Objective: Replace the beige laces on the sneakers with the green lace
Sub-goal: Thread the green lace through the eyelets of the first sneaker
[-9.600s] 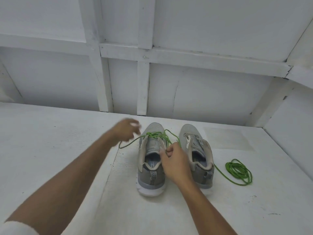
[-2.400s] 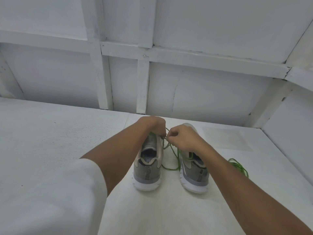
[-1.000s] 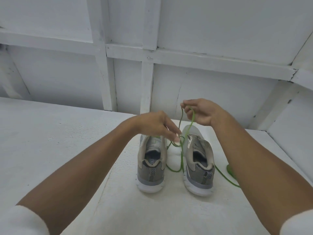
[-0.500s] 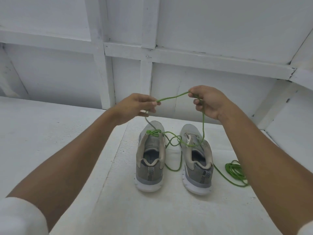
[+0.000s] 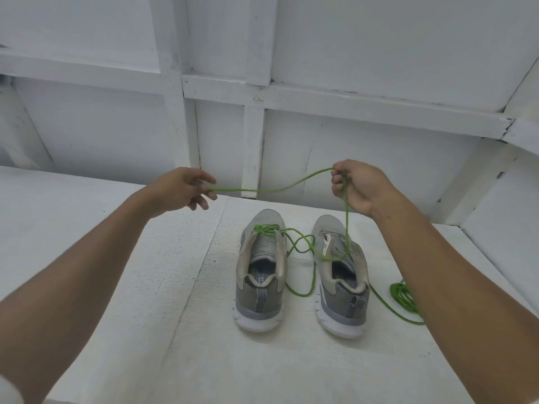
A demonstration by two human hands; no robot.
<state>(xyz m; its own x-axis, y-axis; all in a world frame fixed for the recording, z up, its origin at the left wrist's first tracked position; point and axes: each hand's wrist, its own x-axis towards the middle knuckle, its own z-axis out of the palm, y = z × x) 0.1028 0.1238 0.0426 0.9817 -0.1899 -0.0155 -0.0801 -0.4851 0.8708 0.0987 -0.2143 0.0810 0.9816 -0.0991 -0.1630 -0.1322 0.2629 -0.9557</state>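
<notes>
While the left hand [image 5: 180, 188] is pinching the green lace [image 5: 271, 190] at ten o'clock from the sneakers [image 5: 258, 312], the right hand [image 5: 360, 186] is clutching it at one o'clock.

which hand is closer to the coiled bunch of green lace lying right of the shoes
Right. The right hand hangs above the right sneaker, the shoe beside the coil of green lace; the left hand is out past the left sneaker, both shoes away.
</notes>
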